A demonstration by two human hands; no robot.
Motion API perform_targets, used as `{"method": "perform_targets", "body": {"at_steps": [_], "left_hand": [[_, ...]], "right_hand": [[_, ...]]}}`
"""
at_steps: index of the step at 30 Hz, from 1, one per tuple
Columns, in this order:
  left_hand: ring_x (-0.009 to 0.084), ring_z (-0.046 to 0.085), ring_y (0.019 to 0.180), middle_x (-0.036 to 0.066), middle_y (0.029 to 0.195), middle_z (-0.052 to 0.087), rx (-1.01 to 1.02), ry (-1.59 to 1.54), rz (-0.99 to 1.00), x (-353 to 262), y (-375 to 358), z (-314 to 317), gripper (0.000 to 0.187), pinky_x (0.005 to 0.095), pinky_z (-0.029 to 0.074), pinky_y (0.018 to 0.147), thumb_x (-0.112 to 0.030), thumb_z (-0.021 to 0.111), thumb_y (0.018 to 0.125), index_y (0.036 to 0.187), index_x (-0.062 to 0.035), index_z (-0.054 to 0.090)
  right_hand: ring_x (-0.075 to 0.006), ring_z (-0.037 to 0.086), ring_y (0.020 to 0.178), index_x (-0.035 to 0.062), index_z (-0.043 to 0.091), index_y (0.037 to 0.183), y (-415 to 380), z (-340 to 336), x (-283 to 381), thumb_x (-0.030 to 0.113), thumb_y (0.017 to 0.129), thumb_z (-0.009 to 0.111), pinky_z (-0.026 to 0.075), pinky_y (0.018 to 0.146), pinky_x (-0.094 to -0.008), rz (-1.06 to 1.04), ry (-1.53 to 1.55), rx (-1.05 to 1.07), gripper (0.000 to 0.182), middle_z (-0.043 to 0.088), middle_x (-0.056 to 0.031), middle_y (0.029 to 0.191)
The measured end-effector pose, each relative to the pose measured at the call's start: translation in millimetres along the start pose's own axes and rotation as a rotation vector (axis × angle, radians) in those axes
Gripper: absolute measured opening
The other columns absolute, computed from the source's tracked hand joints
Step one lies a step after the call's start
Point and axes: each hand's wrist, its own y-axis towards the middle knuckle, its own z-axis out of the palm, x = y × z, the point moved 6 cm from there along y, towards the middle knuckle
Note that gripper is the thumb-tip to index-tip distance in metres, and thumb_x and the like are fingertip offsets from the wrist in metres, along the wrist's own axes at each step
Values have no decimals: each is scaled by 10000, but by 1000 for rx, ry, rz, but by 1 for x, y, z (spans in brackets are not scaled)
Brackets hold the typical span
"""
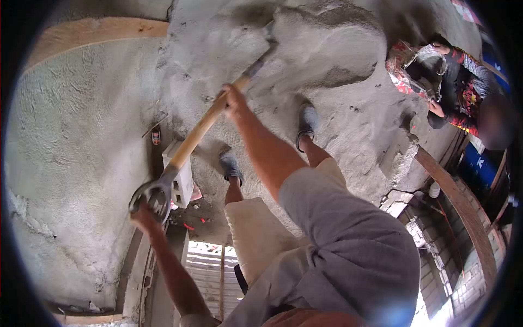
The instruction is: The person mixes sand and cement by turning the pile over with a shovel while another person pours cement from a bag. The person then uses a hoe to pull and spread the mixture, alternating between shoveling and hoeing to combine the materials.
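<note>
A long shovel [201, 131] with a wooden shaft runs slantwise across the view. My left hand [144, 218] is closed around the grip of its round-looking metal handle at the lower left. Farther up, my right hand [234, 101] wraps round the wooden shaft near the metal socket. The shovel's far end reaches a mound of grey sand-like material [332, 49]; I cannot make out the blade there. My feet, in grey clogs, stand on the grey ground on the right-hand side of the shaft.
On the right, another person [471, 92] holds a red-and-white sack [402, 68] with its mouth apart. A hollow block [182, 180] and a small can [156, 135] sit left of my feet. Curved-looking wooden boards [98, 35] edge the area; one board [457, 201] lies right.
</note>
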Motion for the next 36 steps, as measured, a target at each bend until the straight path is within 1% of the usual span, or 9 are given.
{"method": "perform_targets", "body": {"at_steps": [5,10,14,23,26,28,30,31,36], "left_hand": [[97,416,478,-28,574,454,182,-189,126,-14,-81,85,194,292,327,449,-147,625,777,636,-108,497],[104,400,418,-4,543,460,103,-144,99,44,-151,48,148,287,317,398,-178,642,754,740,-49,572],[113,414,435,-10,562,476,132,-157,-150,101,-198,3,125,281,332,393,-134,646,749,723,-62,547],[143,461,416,60,539,521,364,45,-69,21,-278,36,201,284,385,394,-167,639,763,730,5,541],[170,475,445,69,593,561,427,77,181,-16,-299,92,227,300,397,422,-201,647,775,758,8,561],[177,505,527,64,676,590,601,-336,96,-36,-322,130,222,325,412,476,-214,666,776,787,-10,581],[192,538,625,72,748,597,657,-404,407,-149,-399,154,222,368,427,546,-185,701,727,837,-31,586],[208,551,665,83,773,593,588,-48,963,-193,-431,157,253,391,431,580,-151,720,685,866,-40,582],[302,534,643,122,710,534,862,-87,1410,-236,-457,152,328,423,421,573,-64,700,561,855,-37,559]], "right_hand": [[-258,528,698,32,487,921,-16,-45,90,158,819,608,499,628,-443,-112,-67,-181,203,497,-111,799],[-247,555,638,36,522,882,-92,-99,97,152,779,627,496,561,-418,-104,-227,-302,188,516,-112,737],[-230,550,554,68,523,802,-161,-145,105,144,769,635,471,485,-399,-158,-204,-410,139,515,-72,661],[-242,538,503,64,516,742,-286,-150,243,173,792,626,462,457,-380,-349,-163,-330,163,515,-89,585],[-250,547,509,87,538,719,-276,-158,322,247,802,625,486,499,-380,-377,-92,-227,199,545,-95,592],[-247,559,537,87,537,700,-275,-162,382,306,826,619,489,511,-377,-503,-137,-97,265,548,-94,595],[-239,548,544,90,524,678,-292,-153,431,298,828,601,489,522,-367,-513,-122,-106,268,544,-98,598],[-245,542,545,92,517,716,-288,-159,456,270,821,603,501,549,-374,-551,-69,-47,224,516,-89,586],[-185,501,506,128,463,737,-330,-147,468,262,835,588,476,519,-333,-542,247,301,207,482,-37,565]]}}
